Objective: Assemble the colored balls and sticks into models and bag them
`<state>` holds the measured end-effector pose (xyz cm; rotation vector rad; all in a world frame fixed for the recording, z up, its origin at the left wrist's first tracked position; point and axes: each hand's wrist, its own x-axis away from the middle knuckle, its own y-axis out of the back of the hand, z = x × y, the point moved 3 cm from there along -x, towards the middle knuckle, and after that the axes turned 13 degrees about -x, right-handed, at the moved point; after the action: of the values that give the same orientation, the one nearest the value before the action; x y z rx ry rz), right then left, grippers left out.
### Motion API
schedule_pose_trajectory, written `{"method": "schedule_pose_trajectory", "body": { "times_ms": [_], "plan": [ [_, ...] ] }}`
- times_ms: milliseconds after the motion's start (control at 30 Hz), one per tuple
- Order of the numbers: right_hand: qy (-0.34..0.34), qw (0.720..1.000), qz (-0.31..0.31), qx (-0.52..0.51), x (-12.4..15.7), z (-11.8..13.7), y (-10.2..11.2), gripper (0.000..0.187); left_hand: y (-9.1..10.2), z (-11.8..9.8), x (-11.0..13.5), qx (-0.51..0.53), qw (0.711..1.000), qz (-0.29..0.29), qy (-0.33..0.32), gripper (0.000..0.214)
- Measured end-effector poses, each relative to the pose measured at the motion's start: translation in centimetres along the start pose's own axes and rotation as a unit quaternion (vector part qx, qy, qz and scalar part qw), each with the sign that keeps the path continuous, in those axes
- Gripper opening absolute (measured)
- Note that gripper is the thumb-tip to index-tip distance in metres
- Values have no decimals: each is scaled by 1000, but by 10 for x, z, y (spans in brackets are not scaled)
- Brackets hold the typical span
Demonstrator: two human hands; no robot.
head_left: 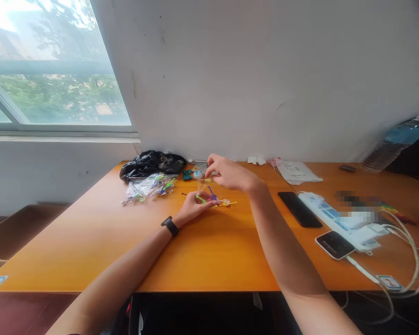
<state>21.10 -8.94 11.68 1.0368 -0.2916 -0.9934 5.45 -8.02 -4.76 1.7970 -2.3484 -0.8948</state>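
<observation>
Plastic sticks [213, 197] sit pinched in left hand [194, 207], near curled right hand [228, 173], hold unclear.

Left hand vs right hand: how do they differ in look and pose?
The left hand has a black watch at its wrist; the right hand has none.
The left hand is low, at the coloured pieces; the right hand looks raised, fingers curled.
Shared: both are ungloved, over the wooden table.

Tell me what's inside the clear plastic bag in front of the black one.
Bright green pieces show through the clear bag; glare and creases hide much of the rest.
</observation>
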Motion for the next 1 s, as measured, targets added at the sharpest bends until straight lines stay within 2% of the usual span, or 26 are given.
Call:
{"method": "schedule_pose_trajectory", "body": {
  "times_ms": [200,267,467,633,767,900,1000],
  "plan": [
    [-18,1000,-17,9,-4,-10,1,29,-1,-3,1,33,999,24,8,49],
    [-1,1000,-20,-5,-5,-6,2,29,0,-8,2,50,998,37,11,48],
    [110,986,-37,-117,-4,14,8,31,7,-19,4,147,987,66,27,51],
    [91,987,-37,-126,-3,9,12,32,10,-13,2,193,979,40,52,59],
    [107,984,-43,-137,-4,10,8,28,9,-11,2,202,975,66,57,56],
    [133,973,-99,-159,-9,12,7,21,5,-2,-1,223,969,85,62,44],
    [117,958,-183,-186,-14,-4,12,25,9,12,-10,323,940,51,93,41]
  ]
}}
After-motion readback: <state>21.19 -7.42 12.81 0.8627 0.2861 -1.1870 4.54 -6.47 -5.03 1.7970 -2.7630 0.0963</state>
